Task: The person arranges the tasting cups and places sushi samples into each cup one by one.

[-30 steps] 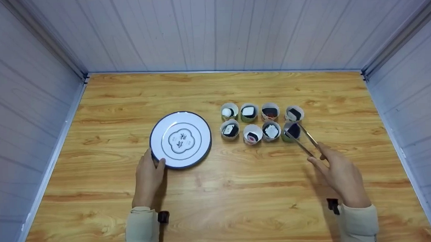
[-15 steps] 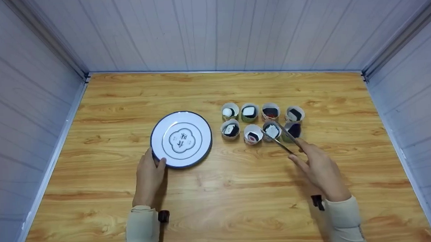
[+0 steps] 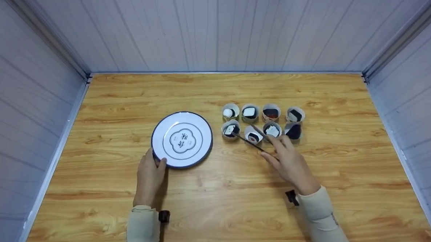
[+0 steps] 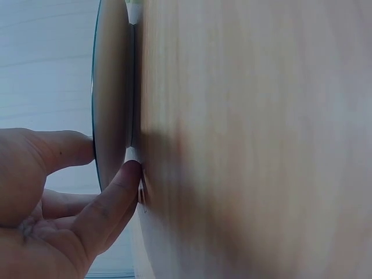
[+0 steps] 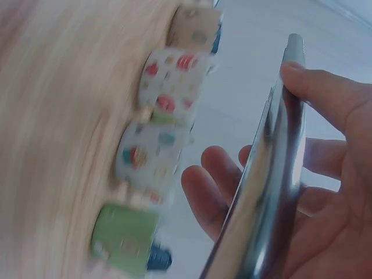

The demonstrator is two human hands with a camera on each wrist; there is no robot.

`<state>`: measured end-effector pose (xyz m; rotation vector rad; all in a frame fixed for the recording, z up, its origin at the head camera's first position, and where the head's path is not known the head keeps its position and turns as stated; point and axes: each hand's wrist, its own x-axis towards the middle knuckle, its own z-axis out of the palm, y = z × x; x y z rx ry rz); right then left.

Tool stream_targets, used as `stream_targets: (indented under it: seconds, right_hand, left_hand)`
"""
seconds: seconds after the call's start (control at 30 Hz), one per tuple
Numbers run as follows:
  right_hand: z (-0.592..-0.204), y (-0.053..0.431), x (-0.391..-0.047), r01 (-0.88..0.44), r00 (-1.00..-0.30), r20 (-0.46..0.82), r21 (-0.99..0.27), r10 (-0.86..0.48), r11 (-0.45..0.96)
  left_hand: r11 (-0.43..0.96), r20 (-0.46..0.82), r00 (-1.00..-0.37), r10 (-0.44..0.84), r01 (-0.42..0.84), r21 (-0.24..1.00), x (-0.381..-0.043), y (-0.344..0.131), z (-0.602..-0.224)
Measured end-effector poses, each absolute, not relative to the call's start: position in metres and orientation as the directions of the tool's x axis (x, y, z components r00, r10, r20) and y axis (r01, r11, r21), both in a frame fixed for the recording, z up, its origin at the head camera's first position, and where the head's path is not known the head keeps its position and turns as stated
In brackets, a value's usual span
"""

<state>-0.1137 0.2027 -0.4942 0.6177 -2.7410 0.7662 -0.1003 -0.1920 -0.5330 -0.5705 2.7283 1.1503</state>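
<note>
In the head view my left hand (image 3: 148, 176) grips the near-left rim of a white, blue-edged plate (image 3: 157, 140), thumb on top. The left wrist view shows its fingers under the rim (image 4: 111, 128). My right hand (image 3: 293, 165) holds metal tongs (image 3: 251, 142), their arms spread. One tip is by the front-left cup (image 3: 230, 137); the other is over the gap right of the cup holding a pink-centred sushi piece (image 3: 253, 137). In the right wrist view, the shiny tongs (image 5: 279, 168) lie between thumb and fingers.
Two rows of small printed paper cups stand right of the plate, including a green one (image 5: 125, 238). They hold black-and-white sushi-like pieces, such as a white-topped one (image 3: 249, 112) and a dark one (image 3: 293, 131). Pale panel walls (image 3: 215, 30) enclose the wooden table (image 3: 212, 208).
My right hand has moved left with the tongs, from the front-right cup across the front row to its left cups. The left hand and plate have stayed in place.
</note>
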Motion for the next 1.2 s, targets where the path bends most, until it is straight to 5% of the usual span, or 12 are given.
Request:
stream_targets:
  seconds: [0.67, 1.2]
  right_hand:
    - [-0.507, 0.106, -0.141, -0.53, -0.842, 0.147, -0.4, -0.519, 0.748]
    - [-0.522, 0.09, -0.148, -0.533, -0.834, 0.068, -0.358, -0.548, 0.767]
  left_hand:
    - [0.644, -0.248, -0.925, -0.287, -0.378, 0.665, -0.099, -0.192, -0.533]
    - [0.635, -0.253, -0.921, -0.297, -0.388, 0.668, -0.1, -0.192, -0.534]
